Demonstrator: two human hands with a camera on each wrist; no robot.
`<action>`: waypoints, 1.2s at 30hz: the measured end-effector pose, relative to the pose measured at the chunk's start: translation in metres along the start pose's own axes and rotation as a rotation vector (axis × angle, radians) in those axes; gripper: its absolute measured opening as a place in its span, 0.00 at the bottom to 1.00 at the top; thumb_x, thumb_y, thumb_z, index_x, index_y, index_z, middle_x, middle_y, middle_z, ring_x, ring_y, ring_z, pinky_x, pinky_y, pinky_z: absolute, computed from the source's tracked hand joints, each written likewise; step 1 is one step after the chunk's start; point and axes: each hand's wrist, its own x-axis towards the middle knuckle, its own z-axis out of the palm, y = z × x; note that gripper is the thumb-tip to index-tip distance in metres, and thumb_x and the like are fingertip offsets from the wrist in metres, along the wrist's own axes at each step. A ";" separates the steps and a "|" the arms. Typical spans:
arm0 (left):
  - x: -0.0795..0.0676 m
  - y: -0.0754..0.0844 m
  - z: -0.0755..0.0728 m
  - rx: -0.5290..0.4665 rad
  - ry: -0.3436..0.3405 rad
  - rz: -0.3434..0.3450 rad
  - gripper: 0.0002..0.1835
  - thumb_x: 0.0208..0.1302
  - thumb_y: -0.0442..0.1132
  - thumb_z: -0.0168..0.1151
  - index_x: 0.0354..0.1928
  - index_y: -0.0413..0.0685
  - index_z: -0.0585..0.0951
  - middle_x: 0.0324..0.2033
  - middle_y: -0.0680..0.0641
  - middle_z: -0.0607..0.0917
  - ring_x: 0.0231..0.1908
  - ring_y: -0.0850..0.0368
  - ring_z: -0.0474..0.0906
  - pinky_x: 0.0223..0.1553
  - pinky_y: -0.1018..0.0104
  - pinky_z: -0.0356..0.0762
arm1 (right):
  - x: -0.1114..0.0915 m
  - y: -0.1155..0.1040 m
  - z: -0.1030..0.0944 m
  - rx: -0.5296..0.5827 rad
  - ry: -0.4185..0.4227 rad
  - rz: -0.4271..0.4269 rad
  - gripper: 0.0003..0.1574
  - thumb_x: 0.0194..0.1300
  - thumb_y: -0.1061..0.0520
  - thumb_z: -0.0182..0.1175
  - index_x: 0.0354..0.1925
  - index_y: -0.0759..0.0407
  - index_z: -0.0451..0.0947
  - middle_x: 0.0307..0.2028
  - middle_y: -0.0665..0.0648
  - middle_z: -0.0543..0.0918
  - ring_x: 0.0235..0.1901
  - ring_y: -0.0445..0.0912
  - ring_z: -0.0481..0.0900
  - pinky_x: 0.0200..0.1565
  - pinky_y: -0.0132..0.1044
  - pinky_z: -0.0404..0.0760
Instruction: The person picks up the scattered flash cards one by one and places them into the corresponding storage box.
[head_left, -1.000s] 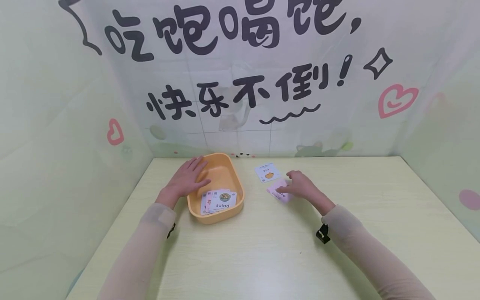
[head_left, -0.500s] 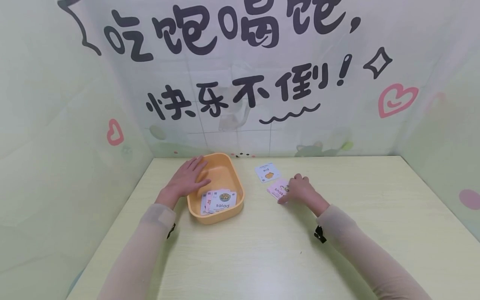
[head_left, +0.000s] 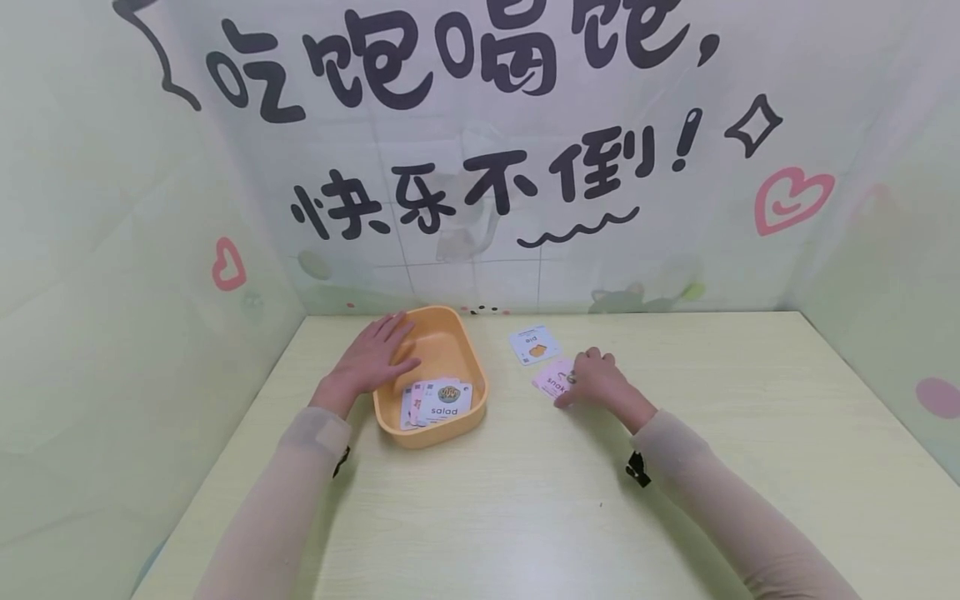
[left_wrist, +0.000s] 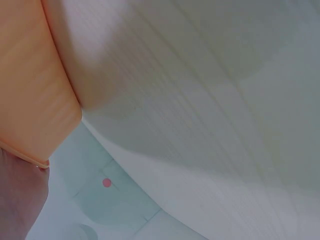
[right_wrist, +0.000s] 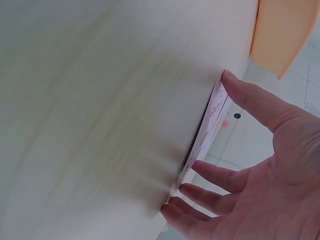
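A pink card printed with "snake" (head_left: 551,384) lies on the table, its right part covered by my right hand (head_left: 602,382). In the right wrist view, the thumb sits at one edge of the card (right_wrist: 212,115) and the fingertips (right_wrist: 196,166) at the opposite edge, pinching it between them. My left hand (head_left: 371,357) rests over the left rim of an orange plastic bin (head_left: 442,433), fingers fairly straight and thumb reaching inside. Several cards lie in the front of the bin, with a "salad" card (head_left: 447,403) on top.
A white "pie" card (head_left: 534,343) lies behind the pink one, upside down to me. The pale wooden table (head_left: 487,517) ends at a printed wall sheet (head_left: 480,283) at the back. Similar sheets stand at both sides.
My right hand has shifted its thumb from over the pink card to its near edge, and its fingers have drawn in around the card. The left hand and bin have stayed put.
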 end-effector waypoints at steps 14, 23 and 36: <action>0.001 -0.002 0.001 -0.002 -0.001 0.000 0.44 0.71 0.63 0.48 0.79 0.44 0.52 0.79 0.39 0.47 0.79 0.38 0.43 0.79 0.43 0.42 | 0.005 0.002 0.006 0.066 0.046 -0.021 0.55 0.46 0.50 0.79 0.65 0.67 0.64 0.52 0.67 0.74 0.47 0.56 0.71 0.47 0.46 0.78; 0.001 -0.001 0.000 -0.005 -0.009 -0.009 0.44 0.71 0.62 0.48 0.79 0.44 0.51 0.79 0.39 0.47 0.79 0.38 0.42 0.79 0.42 0.41 | 0.006 0.003 0.002 0.191 0.083 -0.059 0.45 0.52 0.64 0.73 0.65 0.68 0.64 0.49 0.68 0.79 0.41 0.53 0.78 0.39 0.38 0.80; 0.001 -0.001 0.000 -0.001 -0.012 -0.015 0.45 0.71 0.63 0.48 0.79 0.43 0.51 0.80 0.39 0.47 0.79 0.37 0.42 0.79 0.42 0.41 | 0.006 0.009 -0.004 0.478 0.047 -0.049 0.30 0.62 0.72 0.56 0.63 0.66 0.68 0.59 0.72 0.76 0.47 0.57 0.81 0.35 0.32 0.85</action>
